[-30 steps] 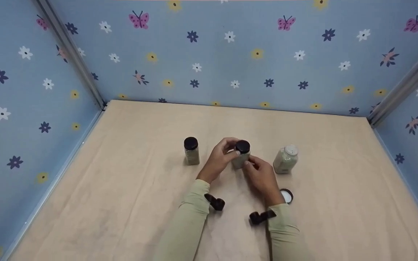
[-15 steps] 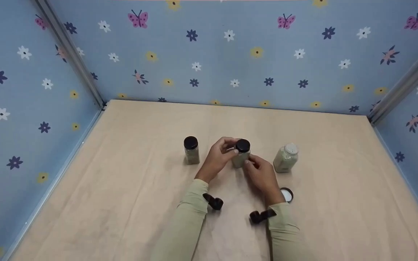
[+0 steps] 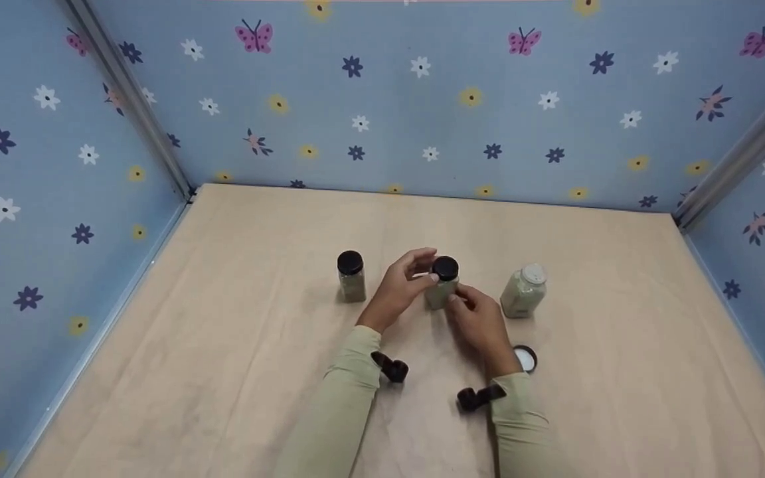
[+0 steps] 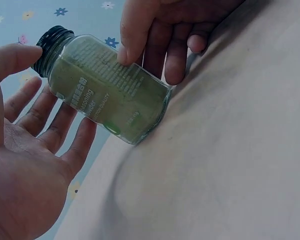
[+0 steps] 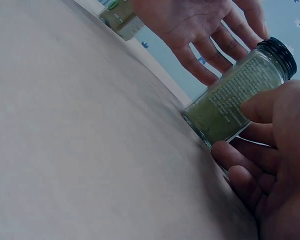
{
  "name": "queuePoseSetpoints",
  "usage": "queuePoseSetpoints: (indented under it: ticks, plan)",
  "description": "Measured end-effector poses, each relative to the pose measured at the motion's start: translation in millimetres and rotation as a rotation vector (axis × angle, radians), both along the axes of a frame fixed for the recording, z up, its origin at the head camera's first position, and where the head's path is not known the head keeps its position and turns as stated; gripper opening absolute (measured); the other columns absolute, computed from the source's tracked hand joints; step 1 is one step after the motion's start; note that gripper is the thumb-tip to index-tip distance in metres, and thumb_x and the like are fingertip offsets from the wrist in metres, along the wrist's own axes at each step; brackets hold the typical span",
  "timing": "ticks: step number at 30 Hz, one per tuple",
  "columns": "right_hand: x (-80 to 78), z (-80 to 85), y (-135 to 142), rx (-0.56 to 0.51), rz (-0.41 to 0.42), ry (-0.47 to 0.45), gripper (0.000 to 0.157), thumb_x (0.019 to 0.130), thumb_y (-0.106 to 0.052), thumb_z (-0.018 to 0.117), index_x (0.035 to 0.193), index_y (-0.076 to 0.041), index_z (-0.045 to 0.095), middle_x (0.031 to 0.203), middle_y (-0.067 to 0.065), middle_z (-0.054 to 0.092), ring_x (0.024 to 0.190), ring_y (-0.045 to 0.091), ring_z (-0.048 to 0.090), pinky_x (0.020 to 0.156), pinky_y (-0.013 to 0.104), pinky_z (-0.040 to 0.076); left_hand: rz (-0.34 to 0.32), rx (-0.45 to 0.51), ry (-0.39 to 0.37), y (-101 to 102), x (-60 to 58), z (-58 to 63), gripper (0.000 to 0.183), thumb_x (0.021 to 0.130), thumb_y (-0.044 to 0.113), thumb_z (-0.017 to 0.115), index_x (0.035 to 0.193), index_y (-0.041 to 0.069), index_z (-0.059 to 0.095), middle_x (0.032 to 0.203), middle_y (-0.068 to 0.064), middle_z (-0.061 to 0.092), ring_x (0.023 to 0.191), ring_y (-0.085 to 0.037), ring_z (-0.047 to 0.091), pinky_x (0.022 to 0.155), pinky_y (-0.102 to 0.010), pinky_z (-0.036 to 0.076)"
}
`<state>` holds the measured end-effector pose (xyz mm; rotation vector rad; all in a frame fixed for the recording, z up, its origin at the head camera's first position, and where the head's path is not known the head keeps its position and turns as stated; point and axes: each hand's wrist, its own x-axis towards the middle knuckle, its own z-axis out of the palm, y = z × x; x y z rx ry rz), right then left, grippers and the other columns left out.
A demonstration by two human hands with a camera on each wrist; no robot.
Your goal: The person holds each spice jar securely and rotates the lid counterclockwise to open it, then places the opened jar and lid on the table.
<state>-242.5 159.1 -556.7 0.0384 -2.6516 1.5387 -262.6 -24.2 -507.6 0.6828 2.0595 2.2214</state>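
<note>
A glass jar of green seasoning powder (image 3: 441, 296) with a black screw cap (image 3: 445, 267) stands on the table between both hands. My right hand (image 3: 481, 323) pinches its lower body, thumb across the printed label and fingers behind. My left hand (image 3: 397, 293) is at the cap: in the left wrist view the thumb touches its side, while the other fingers extend loosely behind the jar (image 4: 110, 87). To the right is a similar jar (image 3: 522, 297) with a white top and no black cap. A black lid (image 3: 526, 358) with a white inside lies near the right wrist.
Another black-capped jar (image 3: 352, 282) stands left of my left hand. Beige cloth covers the table (image 3: 243, 318). Blue patterned panels (image 3: 409, 99) with grey metal posts (image 3: 140, 106) close off the back and sides.
My left fingers have drawn slightly away from the far side of the cap, with the thumb still by it. The right hand and jar stay in place.
</note>
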Motion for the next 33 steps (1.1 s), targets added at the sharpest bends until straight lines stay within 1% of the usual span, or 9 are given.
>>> queuePoseSetpoints:
  ticks: [2,11,17,21,24,30,33]
  plan:
    - [0.4,-0.1,-0.3,0.005,-0.003,0.004,0.036,0.091,-0.029,0.055,0.124,-0.014,0.061,0.116,0.003,0.062,0.102,0.016,0.057,0.09,0.035,0.044,-0.013,-0.028,0.001,0.0,0.4,0.8,0.044,0.088,0.006,0.061,0.13,0.002,0.048,0.124,-0.013,0.054,0.116,-0.024,0.049,0.098,-0.04,0.037]
    - [1.8,1.2,-0.6,-0.004,-0.002,0.017,0.033,0.091,-0.029,0.057,0.12,-0.015,0.063,0.114,0.001,0.062,0.103,0.015,0.057,0.089,0.035,0.044,-0.061,-0.113,0.005,-1.1,0.4,2.3,0.049,0.09,0.013,0.06,0.136,0.004,0.044,0.131,-0.009,0.05,0.119,-0.018,0.046,0.101,-0.045,0.033]
    - [0.9,0.9,-0.8,-0.002,-0.003,0.007,0.031,0.091,-0.028,0.056,0.119,-0.017,0.063,0.112,0.0,0.063,0.101,0.014,0.057,0.088,0.035,0.044,-0.036,-0.095,0.023,-0.4,-0.1,0.0,0.047,0.089,0.012,0.062,0.132,0.0,0.048,0.126,-0.009,0.053,0.116,-0.019,0.049,0.099,-0.046,0.035]
    - [0.2,1.3,-1.5,-0.003,0.001,-0.002,0.032,0.091,-0.029,0.056,0.119,-0.016,0.063,0.11,-0.001,0.063,0.099,0.014,0.057,0.087,0.035,0.044,-0.017,-0.078,0.017,-0.4,-0.4,-1.5,0.045,0.088,0.012,0.064,0.129,0.0,0.05,0.122,-0.008,0.055,0.114,-0.022,0.05,0.097,-0.044,0.037]
    - [0.5,2.2,-1.6,-0.003,0.005,-0.008,0.032,0.091,-0.03,0.056,0.12,-0.016,0.063,0.11,-0.001,0.063,0.098,0.015,0.057,0.087,0.035,0.044,-0.017,-0.077,0.013,-0.5,0.0,-1.6,0.043,0.087,0.011,0.065,0.127,0.002,0.051,0.12,-0.008,0.056,0.114,-0.023,0.05,0.097,-0.043,0.038]
    - [0.5,2.4,-0.6,-0.007,0.004,0.011,0.031,0.091,-0.027,0.056,0.118,-0.015,0.064,0.11,0.002,0.064,0.098,0.016,0.057,0.088,0.036,0.043,-0.025,-0.061,0.011,-0.1,0.0,-0.4,0.042,0.086,0.008,0.065,0.126,0.0,0.051,0.12,-0.01,0.057,0.114,-0.023,0.05,0.097,-0.043,0.038]
    - [0.9,1.5,-0.1,-0.015,0.002,0.006,0.031,0.091,-0.027,0.056,0.119,-0.015,0.064,0.111,0.001,0.063,0.099,0.016,0.057,0.088,0.036,0.043,-0.024,-0.065,0.015,0.2,0.3,-0.7,0.042,0.086,0.007,0.065,0.125,0.0,0.052,0.12,-0.01,0.057,0.114,-0.023,0.051,0.097,-0.043,0.038]
